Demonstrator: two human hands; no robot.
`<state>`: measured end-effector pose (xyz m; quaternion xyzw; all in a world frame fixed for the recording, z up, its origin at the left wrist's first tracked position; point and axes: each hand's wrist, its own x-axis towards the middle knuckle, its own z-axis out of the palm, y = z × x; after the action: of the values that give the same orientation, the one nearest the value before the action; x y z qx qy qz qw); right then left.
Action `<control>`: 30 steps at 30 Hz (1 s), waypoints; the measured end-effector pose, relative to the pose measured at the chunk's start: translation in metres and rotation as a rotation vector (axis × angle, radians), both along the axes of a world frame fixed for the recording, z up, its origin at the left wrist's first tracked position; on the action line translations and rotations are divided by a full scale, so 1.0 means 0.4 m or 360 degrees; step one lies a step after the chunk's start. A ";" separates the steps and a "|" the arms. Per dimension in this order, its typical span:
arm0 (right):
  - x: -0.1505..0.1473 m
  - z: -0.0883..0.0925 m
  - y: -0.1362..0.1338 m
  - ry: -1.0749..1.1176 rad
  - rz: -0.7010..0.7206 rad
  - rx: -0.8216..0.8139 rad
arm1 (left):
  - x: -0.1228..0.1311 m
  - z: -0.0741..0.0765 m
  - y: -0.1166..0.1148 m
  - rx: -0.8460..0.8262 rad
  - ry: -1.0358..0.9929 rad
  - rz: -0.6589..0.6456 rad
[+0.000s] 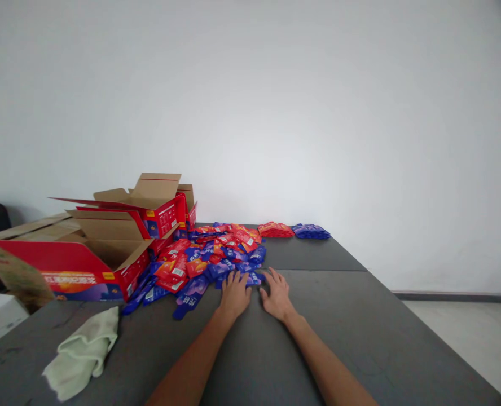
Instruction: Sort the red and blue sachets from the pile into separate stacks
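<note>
The left hand (236,296) touches a blue packet (254,278) at the near edge of the packet pile (210,254); the right hand (277,296) is just beside it. Each grip is loosely open, pinching nothing.

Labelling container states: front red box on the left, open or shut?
Open. The front red box has a flap raised, its brown interior showing.

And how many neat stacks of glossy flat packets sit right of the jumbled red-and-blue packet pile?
2: a red-orange stack near the far end of the dark grey table, and a blue-purple stack to its right.
</note>
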<state>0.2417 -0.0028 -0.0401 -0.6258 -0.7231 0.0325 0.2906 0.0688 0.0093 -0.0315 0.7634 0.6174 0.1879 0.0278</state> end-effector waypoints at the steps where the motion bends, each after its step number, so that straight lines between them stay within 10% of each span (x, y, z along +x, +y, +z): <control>1: -0.009 -0.005 -0.002 0.0008 0.0008 -0.0003 | -0.006 -0.004 -0.003 0.0011 -0.0013 -0.0025; 12: -0.001 -0.010 0.015 0.0403 0.0073 0.0161 | -0.048 0.038 0.002 0.0014 -0.0419 -0.0171; 23: -0.098 0.136 -0.114 0.1509 0.0464 -0.0348 | 0.024 0.067 -0.089 0.0102 -0.0728 -0.0385; 30: -0.065 0.109 -0.085 0.1605 0.0267 -0.0324 | 0.027 0.073 -0.098 -0.0037 -0.1048 -0.0385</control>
<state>0.2159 -0.0369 0.0034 -0.4973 -0.5342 0.4232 0.5369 0.0795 -0.0299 -0.0022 0.7291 0.4824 0.4124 0.2562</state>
